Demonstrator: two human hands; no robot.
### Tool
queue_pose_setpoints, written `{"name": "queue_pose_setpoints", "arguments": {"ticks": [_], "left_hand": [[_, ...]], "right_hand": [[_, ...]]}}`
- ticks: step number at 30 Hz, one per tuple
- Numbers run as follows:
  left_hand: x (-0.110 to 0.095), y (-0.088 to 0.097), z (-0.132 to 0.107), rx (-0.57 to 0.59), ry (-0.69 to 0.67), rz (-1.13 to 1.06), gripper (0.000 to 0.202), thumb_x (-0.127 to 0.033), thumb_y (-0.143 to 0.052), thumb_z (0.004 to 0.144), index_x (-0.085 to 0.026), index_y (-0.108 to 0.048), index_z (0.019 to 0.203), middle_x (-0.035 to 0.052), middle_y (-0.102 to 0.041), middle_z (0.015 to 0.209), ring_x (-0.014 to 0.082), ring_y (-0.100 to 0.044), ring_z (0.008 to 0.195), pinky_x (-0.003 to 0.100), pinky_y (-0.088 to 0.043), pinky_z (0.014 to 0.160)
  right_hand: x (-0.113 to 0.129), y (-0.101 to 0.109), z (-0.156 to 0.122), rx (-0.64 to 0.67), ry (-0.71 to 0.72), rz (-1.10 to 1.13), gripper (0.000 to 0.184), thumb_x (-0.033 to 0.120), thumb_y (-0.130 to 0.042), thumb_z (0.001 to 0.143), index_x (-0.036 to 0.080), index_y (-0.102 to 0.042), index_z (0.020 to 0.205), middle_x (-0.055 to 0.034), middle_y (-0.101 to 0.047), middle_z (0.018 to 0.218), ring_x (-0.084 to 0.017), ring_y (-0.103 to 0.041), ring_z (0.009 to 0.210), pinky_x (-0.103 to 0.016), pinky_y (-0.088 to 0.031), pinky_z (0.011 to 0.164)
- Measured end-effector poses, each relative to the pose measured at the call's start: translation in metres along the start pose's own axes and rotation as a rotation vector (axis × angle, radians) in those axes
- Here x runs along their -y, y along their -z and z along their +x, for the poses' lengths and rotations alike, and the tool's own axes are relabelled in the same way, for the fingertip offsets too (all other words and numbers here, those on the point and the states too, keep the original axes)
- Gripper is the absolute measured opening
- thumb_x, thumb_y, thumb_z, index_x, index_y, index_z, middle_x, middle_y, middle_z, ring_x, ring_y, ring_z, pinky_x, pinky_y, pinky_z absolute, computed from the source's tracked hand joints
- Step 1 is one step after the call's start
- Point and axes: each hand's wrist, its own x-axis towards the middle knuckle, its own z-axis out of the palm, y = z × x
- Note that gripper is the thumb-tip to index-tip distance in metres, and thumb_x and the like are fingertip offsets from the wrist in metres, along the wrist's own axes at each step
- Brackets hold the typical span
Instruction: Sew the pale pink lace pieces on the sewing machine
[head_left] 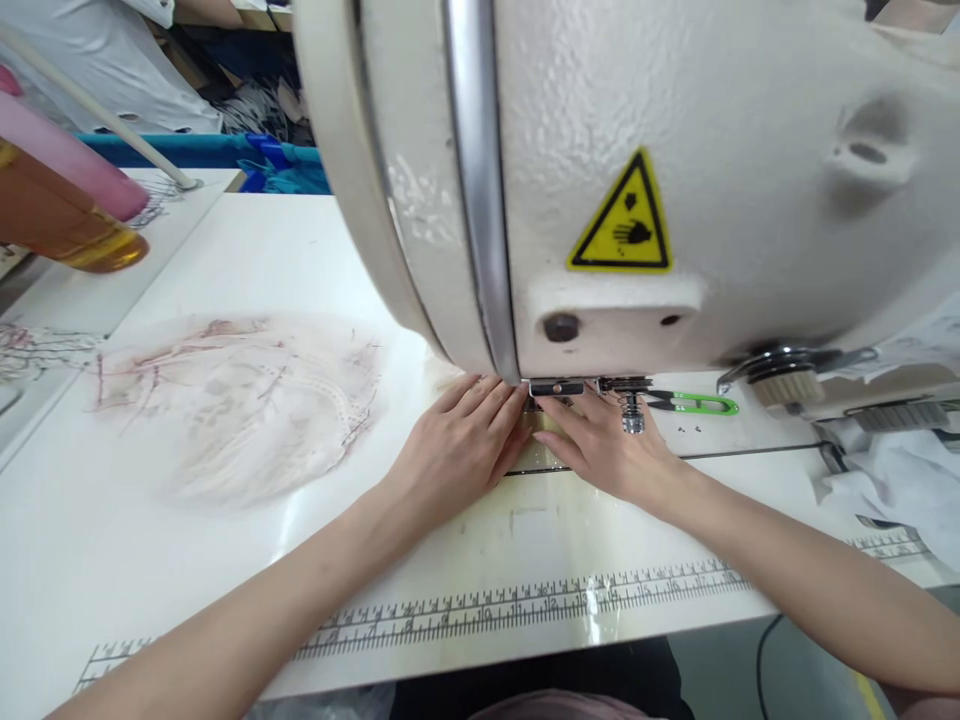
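A large white sewing machine [420, 200] stands over the table with its head above my hands. My left hand [469, 430] lies flat just left of the presser foot area, fingers stretched forward and partly under the head. A pale bit of cloth [441, 376] shows beyond these fingers; most of it is hidden. Opposite it, my right hand [600, 440] rests with thumb and index finger apart and pointing toward the needle area. Metal machine parts cover some of its fingers. Green-handled thread snips [705, 404] lie just beyond the right hand.
A sheer whitish piece with reddish threads [262, 410] lies on the left of the table. Amber [75, 215] and pink thread cones [82, 150] stand at far left. A printed ruler [480, 612] runs along the front edge. White cloth [900, 480] lies at right.
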Motion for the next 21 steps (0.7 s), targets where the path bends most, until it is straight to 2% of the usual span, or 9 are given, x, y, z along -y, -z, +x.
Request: {"name": "queue_pose_setpoints", "arguments": {"ticks": [8,13,17,21], "left_hand": [[-0.002,-0.002,-0.001,0.012,0.028,-0.004,0.032,-0.03,-0.045,0.095,-0.011,-0.066,0.109,0.0157,-0.068,0.112,0.0309,-0.062,0.11,0.046,-0.051,0.094],[-0.003,0.0,0.001,-0.012,0.047,-0.029,0.031,-0.03,-0.046,0.095,-0.012,-0.066,0.109,0.0144,-0.069,0.111,0.0297,-0.061,0.112,0.046,-0.049,0.096],[-0.004,0.001,0.001,0.001,0.049,0.002,0.034,-0.031,-0.045,0.095,-0.009,-0.065,0.111,0.0156,-0.067,0.115,0.0288,-0.059,0.114,0.043,-0.047,0.098],[-0.009,0.001,-0.004,0.022,0.064,0.053,0.04,-0.036,-0.042,0.097,-0.008,-0.061,0.118,0.0133,-0.065,0.12,0.0256,-0.059,0.114,0.039,-0.045,0.099]], "right_hand": [[0.0,0.004,0.002,-0.088,0.095,-0.058,0.042,0.041,-0.038,0.099,0.022,-0.056,0.132,-0.0088,-0.069,0.109,-0.028,-0.063,0.087,-0.041,-0.048,0.069],[-0.007,0.005,-0.001,-0.069,0.107,-0.008,0.042,0.038,-0.047,0.095,0.024,-0.051,0.135,-0.0112,-0.066,0.112,-0.026,-0.06,0.089,-0.044,-0.046,0.084],[-0.015,0.002,-0.003,-0.057,0.096,0.007,0.045,0.038,-0.045,0.095,0.028,-0.046,0.139,-0.011,-0.066,0.107,-0.027,-0.059,0.093,-0.045,-0.046,0.081],[-0.026,-0.005,-0.004,-0.142,0.126,0.057,0.039,0.034,-0.043,0.095,0.028,-0.052,0.133,-0.0112,-0.068,0.103,-0.028,-0.059,0.094,-0.048,-0.043,0.085]]}}
